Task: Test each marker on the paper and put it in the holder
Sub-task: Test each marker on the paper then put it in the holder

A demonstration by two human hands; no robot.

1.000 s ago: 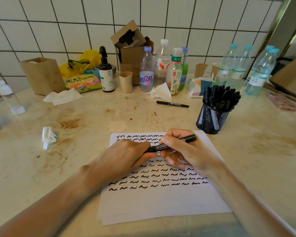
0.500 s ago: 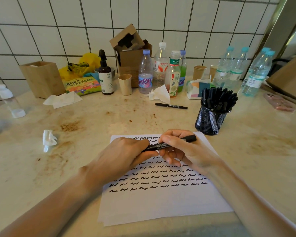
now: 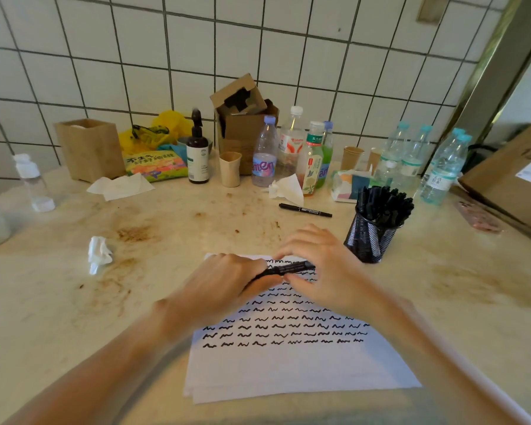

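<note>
While both hands pinch the marker (image 3: 284, 269), lying crosswise over the paper (image 3: 288, 363), the holder (image 3: 371, 240) stands just beyond the right hand (image 3: 322, 265), nearer it than the left hand (image 3: 224, 283).

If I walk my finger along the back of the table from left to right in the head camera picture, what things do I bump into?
Clear bottle → wooden box → yellow bag → dark pump bottle → beige cup → cardboard box → drink bottles → paper cups → water bottles.
</note>
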